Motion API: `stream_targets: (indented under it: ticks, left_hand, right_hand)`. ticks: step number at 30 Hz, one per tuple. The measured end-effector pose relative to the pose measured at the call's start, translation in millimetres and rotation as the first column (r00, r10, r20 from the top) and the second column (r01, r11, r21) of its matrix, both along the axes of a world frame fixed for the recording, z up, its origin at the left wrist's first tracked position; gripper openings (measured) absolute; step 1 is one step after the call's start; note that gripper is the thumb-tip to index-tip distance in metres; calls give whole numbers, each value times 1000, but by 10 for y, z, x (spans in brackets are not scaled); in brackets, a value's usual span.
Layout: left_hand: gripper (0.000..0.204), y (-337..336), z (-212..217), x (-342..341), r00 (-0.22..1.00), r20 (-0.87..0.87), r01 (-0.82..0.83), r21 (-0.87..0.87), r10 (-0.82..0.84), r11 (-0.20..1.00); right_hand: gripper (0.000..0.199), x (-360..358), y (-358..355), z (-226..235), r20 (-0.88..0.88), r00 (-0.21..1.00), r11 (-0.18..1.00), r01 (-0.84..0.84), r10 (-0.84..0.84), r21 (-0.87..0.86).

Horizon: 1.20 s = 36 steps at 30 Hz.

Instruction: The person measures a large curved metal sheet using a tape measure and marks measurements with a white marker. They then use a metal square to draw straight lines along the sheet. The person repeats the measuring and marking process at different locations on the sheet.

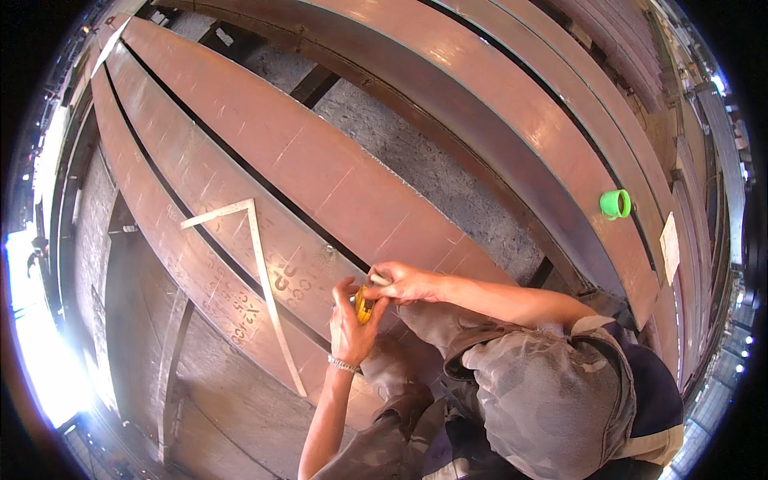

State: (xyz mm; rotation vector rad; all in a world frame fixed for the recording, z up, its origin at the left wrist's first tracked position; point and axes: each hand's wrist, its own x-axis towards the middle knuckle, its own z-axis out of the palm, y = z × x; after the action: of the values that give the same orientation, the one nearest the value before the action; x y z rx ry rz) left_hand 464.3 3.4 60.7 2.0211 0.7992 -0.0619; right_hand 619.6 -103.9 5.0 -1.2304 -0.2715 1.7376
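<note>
Both hands meet just below centre, over a long rust-brown steel plate (320, 176) that runs from 11 o'clock down to about 5. Left hand (352, 324), wrist bracelet on, fingers curled shut around a small yellow object (364, 305); looks like a tape measure or marker case, too small to tell which. Right hand (408, 282) comes in from 3 o'clock, fingertips pinched closed on a pale bit at the yellow thing's top end, maybe chalk or a tape tab, can't say.

To do this well, I'd judge: keep the left grip firm and steady, draw with the right pinch in a straight line along the plate, don't twist, keep knuckles off the plate edge.

The yellow object: bright yellow, stubby, mostly hidden by fingers, sitting between the two hands just above the plate face. Nearby at 9 o'clock lies a pale metal L-square (260, 264) flat on the plate, beside chalk scribbles. A green cup (615, 204) sits well apart at 2 o'clock on another beam.
</note>
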Motion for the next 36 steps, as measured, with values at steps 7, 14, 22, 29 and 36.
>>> stream_targets:
  ticks: [7, 14, 22, 29, 36]
  left_hand:
    - [49, -81, 15, 389, 966, -91, 248, 83, -240, 965]
    - [35, 83, -152, 309, 969, -70, 248, 352, -239, 903]
    - [34, 175, -428, 235, 966, -137, 258, 394, -221, 882]
    - [37, 84, -586, 224, 957, -210, 273, 420, -199, 866]
    - [38, 81, -570, 251, 953, -244, 261, 369, -178, 892]
  right_hand:
    - [21, 551, -407, -21, 233, 971, 998, 40, -51, 50]
    - [25, 1453, -594, -131, 675, 731, 938, 294, -96, -185]
    - [35, 1348, -436, -368, 858, 504, 899, 322, 103, -297]
    - [39, 1333, -359, -345, 905, 384, 906, 290, 184, -307]
    - [37, 1313, -342, -337, 916, 377, 920, 295, 136, -257]
